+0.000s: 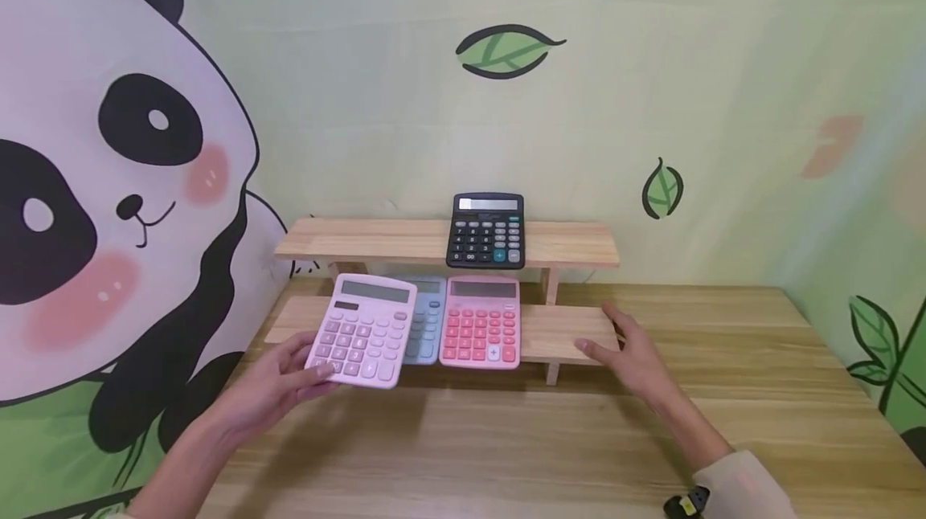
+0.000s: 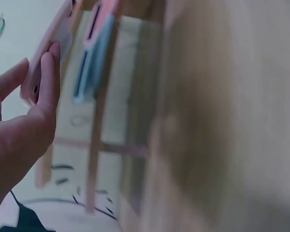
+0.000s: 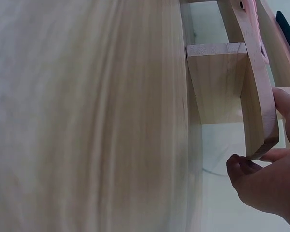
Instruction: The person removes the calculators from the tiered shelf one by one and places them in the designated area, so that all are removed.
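Left hand [image 1: 285,382] grips the light pink calculator [image 1: 364,328] by its lower left corner, thumb on the keys, holding it tilted at the left front of the lower shelf [image 1: 557,332], overlapping the blue calculator [image 1: 427,324]. Right hand [image 1: 631,354] rests on the lower shelf's right end, fingers relaxed over the top and thumb at the front edge, gripping nothing else. Pink calculator [image 1: 481,332] lies on the lower shelf just beside the blue one; black calculator [image 1: 487,230] sits on the upper shelf [image 1: 362,240], all on the wooden tabletop [image 1: 506,447].
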